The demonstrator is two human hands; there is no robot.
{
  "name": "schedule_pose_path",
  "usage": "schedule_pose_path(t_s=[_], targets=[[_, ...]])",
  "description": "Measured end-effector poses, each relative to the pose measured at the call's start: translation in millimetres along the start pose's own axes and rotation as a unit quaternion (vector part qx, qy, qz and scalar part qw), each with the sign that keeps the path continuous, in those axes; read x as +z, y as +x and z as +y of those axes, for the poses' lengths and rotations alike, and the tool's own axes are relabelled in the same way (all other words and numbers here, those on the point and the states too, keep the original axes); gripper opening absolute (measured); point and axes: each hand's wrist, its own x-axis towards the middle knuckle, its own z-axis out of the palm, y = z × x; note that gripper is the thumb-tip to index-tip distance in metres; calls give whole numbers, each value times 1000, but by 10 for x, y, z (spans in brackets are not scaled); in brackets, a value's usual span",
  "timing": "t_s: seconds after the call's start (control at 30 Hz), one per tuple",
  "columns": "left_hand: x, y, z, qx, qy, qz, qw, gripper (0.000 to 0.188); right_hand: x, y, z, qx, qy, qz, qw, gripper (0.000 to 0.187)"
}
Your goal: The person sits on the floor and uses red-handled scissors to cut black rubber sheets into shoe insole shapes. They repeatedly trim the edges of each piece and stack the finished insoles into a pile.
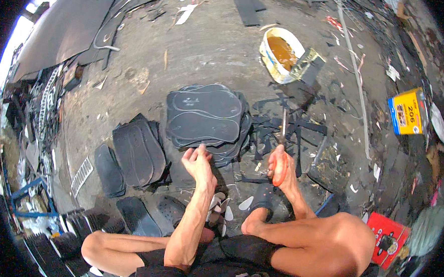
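Observation:
My right hand (281, 168) is closed around the orange-red handle of a knife (284, 125), whose narrow blade points away from me. My left hand (199, 166) has its fingers apart, with the fingertips at the near edge of a stack of black sheets (203, 112). Sole outlines are drawn in pale lines on the top sheet. Whether the fingertips touch the stack is hard to make out. Left of it lies another pile of dark sheets (138, 150) with sole outlines, and beside that a cut dark sole piece (109, 169).
Black offcut strips (309, 128) litter the ground right of the stack. Farther off stands a white tub of brown liquid (282, 52). A yellow-and-blue can (407, 112) is at the right, a red box (389, 237) near my knee. Small pale pieces (228, 213) lie between my feet.

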Motion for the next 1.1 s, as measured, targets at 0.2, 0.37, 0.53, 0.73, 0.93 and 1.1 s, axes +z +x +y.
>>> schedule_pose_path(t_s=[0.2, 0.37, 0.53, 0.73, 0.93, 1.1], targets=[[-768, 1027, 685, 371, 388, 182, 824, 71, -153, 59, 92, 12, 37, 2, 999, 63], [-2024, 1848, 1056, 169, 614, 216, 740, 128, -125, 96, 146, 8, 0, -26, 1000, 63], [-1857, 1551, 1194, 156, 564, 188, 788, 130, -192, 96, 215, 12, -1, -21, 1000, 61], [-2223, 1765, 1503, 237, 587, 258, 730, 78, -67, 75, 155, 4, -15, -49, 999, 60], [-1304, 1235, 2007, 237, 168, -57, 955, 29, -178, 132, 160, 8, -25, -27, 999, 62], [-439, 712, 1290, 160, 99, -52, 981, 38, -16, 123, 47, -4, -29, -31, 999, 63]])
